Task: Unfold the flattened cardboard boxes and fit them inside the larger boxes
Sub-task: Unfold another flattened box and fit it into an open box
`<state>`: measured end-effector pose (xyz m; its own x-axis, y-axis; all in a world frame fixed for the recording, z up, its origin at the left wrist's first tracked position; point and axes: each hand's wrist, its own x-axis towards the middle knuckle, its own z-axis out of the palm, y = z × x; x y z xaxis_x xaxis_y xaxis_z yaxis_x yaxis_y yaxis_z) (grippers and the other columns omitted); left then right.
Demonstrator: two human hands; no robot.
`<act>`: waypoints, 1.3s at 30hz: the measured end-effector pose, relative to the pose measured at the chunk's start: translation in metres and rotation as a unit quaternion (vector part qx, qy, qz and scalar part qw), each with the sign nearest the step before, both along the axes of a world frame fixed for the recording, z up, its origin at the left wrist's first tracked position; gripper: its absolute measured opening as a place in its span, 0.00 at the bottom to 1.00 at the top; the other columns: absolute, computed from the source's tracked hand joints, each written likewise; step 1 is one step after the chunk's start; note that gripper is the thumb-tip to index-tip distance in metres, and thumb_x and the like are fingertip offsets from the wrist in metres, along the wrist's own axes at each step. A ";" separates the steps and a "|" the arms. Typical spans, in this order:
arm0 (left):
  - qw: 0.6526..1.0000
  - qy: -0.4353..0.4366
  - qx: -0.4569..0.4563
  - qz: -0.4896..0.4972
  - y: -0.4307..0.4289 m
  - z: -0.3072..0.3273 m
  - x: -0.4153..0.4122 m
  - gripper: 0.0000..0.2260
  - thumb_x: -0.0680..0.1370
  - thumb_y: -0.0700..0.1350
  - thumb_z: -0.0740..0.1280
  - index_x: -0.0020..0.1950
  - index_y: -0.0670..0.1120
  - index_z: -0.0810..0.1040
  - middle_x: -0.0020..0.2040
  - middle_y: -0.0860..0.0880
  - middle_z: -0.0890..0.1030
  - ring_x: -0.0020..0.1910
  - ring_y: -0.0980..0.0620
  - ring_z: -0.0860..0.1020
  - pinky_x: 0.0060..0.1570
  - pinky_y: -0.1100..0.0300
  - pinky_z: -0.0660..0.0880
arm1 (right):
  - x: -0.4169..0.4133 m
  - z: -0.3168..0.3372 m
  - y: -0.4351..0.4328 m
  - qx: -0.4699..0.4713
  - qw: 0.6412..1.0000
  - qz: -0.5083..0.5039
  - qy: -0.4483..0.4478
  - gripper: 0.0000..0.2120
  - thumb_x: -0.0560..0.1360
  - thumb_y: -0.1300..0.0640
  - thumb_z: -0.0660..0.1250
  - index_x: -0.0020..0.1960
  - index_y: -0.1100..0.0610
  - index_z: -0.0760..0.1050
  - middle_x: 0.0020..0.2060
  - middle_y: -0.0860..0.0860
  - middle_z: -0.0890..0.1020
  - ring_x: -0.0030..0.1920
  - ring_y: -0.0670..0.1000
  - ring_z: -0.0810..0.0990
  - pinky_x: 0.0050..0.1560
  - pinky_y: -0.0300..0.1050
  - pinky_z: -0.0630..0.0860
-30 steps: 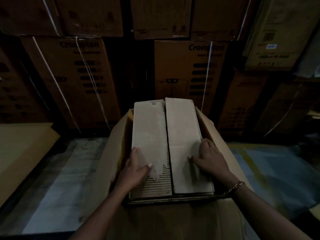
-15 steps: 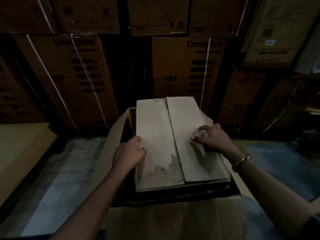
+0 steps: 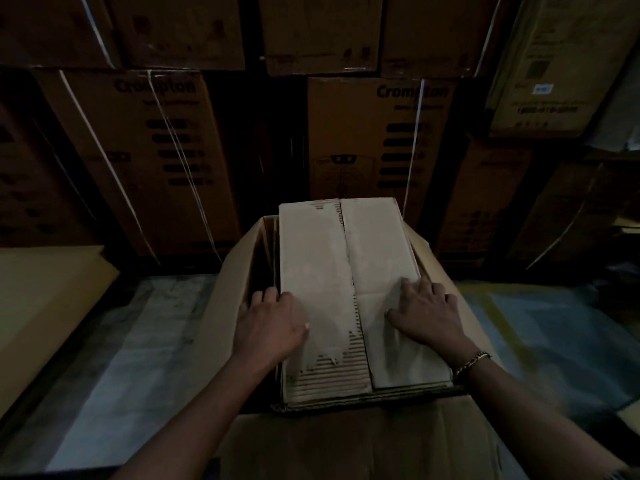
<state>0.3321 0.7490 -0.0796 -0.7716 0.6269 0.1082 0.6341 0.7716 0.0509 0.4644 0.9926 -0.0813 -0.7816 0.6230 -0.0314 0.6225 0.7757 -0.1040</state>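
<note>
A pale inner cardboard box (image 3: 346, 271), its two top flaps closed along a centre seam, sits inside the larger brown box (image 3: 228, 282) in the middle of the view. Its paper skin is torn near the front, and bare corrugation shows there. My left hand (image 3: 270, 327) grips the inner box's left edge, fingers curled down into the gap beside it. My right hand (image 3: 427, 315) lies flat on the right flap with its fingers spread. The larger box's front flap (image 3: 346, 441) hangs open toward me.
Stacked printed cartons (image 3: 166, 150) form a wall right behind the boxes. A flat tan cardboard sheet (image 3: 45, 299) lies at the left. The floor shows pale sheeting (image 3: 131, 355) at the left and blue sheeting (image 3: 554, 334) at the right. The light is dim.
The inner box, tilted up at its near end half a second ago, has dropped lower into the larger box. Both hands slid back toward me along its top.
</note>
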 end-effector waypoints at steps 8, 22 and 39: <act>0.991 -0.101 0.088 -0.029 -0.004 -0.011 -0.037 0.35 0.74 0.69 0.63 0.76 0.54 0.60 0.74 0.48 0.64 0.71 0.43 0.66 0.66 0.45 0.65 | -0.017 0.000 -0.003 -0.042 0.997 -0.040 0.055 0.40 0.75 0.32 0.56 0.79 0.51 0.53 0.79 0.58 0.54 0.76 0.61 0.57 0.72 0.62 0.58; 0.965 -0.158 0.151 -0.145 0.046 -0.005 -0.180 0.49 0.71 0.73 0.64 0.82 0.54 0.43 0.83 0.48 0.42 0.80 0.42 0.51 0.78 0.44 0.54 | -0.130 0.023 -0.036 -0.048 0.986 -0.087 0.132 0.36 0.76 0.28 0.52 0.80 0.43 0.53 0.80 0.47 0.53 0.79 0.55 0.53 0.74 0.62 0.53; 0.884 -0.260 0.346 -0.179 0.056 -0.024 -0.320 0.21 0.80 0.59 0.57 0.66 0.50 0.77 0.64 0.48 0.79 0.65 0.47 0.75 0.64 0.48 0.71 | -0.249 0.060 -0.021 0.025 0.991 -0.044 0.123 0.28 0.78 0.30 0.52 0.71 0.45 0.65 0.72 0.49 0.67 0.74 0.55 0.60 0.68 0.65 0.65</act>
